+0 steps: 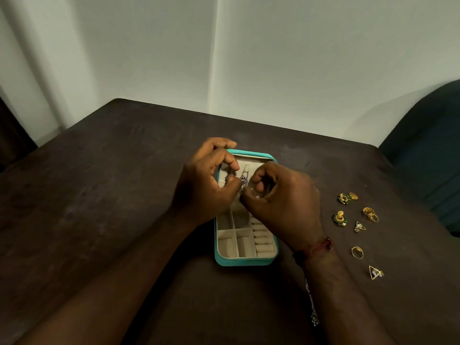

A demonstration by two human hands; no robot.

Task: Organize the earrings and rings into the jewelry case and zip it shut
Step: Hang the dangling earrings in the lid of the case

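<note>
Two hands meet over the open teal jewelry case [245, 262], left hand [206, 180] and right hand [286, 202] both pinching a silver earring [243, 181]. The case lies on the table [99, 195], long axis pointing away from the person; gold rings [370, 213] and green-gold earrings [343, 198] lie loose to its right.

Both arms are bare from the wrists down to the edge of the view. The left hand [206, 180] and the right hand [286, 202] are bare as well. One thing is worn: a thread band [316, 249] round the right wrist. It is thin, dark red and brown, made of a few strands, and looks a bit rough.
</note>
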